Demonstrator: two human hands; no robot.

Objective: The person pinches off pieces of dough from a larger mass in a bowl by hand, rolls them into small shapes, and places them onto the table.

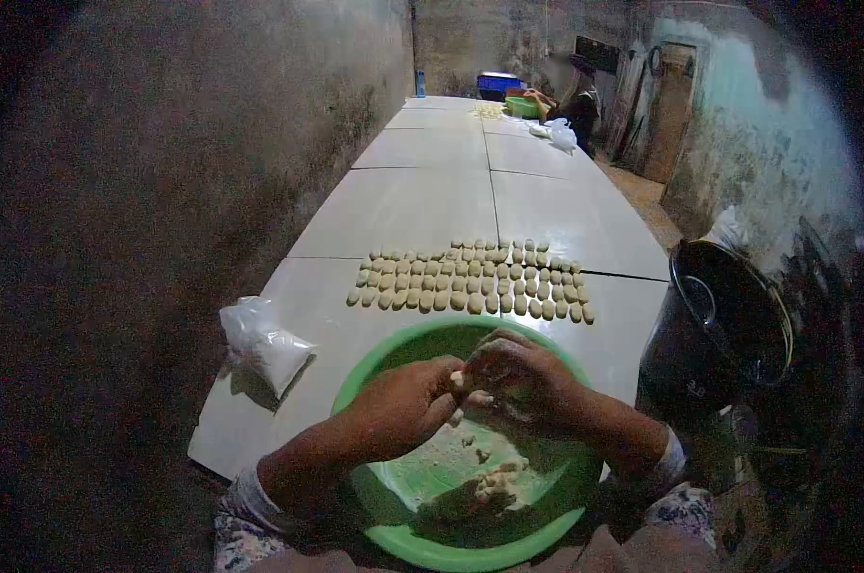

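Observation:
My left hand [405,405] and my right hand [520,374] meet above a large green basin [365,374]. A small pale piece of dough [458,380] shows between my fingers, where the two hands touch. Fingers of both hands are curled closed around it, and the right-hand fingers are dusted white. Inside the basin, loose crumbly dough [499,482] and white flour lie on the bottom, partly in shadow. Beyond the rim, many small oval dough pieces [475,285] lie in rows on the white table [403,215].
A clear plastic bag of white powder [271,349] stands left of the basin. To the right is a large black bucket [709,320]. At the table's far end, a person [577,105] works beside another green basin [522,107], a blue container [497,84] and a plastic bag [563,134].

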